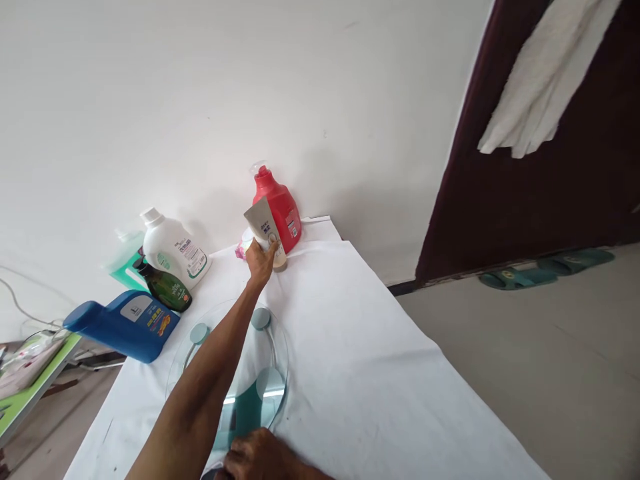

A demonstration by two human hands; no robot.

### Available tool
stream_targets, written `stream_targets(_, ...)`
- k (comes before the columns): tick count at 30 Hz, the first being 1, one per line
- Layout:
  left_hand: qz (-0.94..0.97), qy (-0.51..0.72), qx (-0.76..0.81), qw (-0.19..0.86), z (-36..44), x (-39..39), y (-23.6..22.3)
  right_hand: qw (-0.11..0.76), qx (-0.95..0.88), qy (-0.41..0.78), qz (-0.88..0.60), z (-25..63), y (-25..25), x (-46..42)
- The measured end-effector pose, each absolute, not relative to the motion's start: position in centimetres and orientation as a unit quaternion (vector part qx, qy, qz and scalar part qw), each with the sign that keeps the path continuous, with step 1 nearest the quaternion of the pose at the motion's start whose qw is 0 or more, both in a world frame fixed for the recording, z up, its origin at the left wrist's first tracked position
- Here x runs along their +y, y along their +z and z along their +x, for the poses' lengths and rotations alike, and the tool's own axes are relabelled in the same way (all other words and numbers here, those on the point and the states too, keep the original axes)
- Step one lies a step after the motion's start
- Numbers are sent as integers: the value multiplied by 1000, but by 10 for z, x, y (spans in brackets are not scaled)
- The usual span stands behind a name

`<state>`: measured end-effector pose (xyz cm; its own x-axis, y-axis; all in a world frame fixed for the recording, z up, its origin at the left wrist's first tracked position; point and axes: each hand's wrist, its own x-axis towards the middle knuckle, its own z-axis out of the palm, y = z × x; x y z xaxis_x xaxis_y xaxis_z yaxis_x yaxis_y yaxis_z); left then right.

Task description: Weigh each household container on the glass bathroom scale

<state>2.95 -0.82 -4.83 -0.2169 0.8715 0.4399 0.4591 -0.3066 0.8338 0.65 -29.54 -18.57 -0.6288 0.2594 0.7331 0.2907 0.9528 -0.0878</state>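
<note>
My left hand [261,261] reaches across the table, its fingers closed round a beige squeeze tube [265,227] with its cap down near the cloth. Right behind the tube stands a red detergent bottle [287,213] against the wall. A small pink-and-white item [242,249] is partly hidden beside that hand. Below my left forearm lies a round glass scale [280,347] with pale round pads. My right hand [263,457] is curled at the near edge of the scale; a dark object shows under its fingers, mostly cut off by the frame.
At the left stand a white detergent bottle [173,243], a dark green bottle [167,285], a blue jug [130,323] and a clear-green bottle [127,263]. White cloth [360,360] covers the table. Slippers [520,278] lie by a dark door; a white towel [540,80] hangs there.
</note>
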Motion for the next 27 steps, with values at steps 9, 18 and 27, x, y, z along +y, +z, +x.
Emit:
stream_targets(9,590,534,591,132,28,1,-59,502,-849,-3,-166,43,-155,-308)
stream_targets(18,650,516,552,81,-14,-97,-39,496,-858,54,-123,55,-143,-305)
stream_targets(27,341,600,689,-222,-208,-224,13,454,-880,61,-124,59,-135,-306)
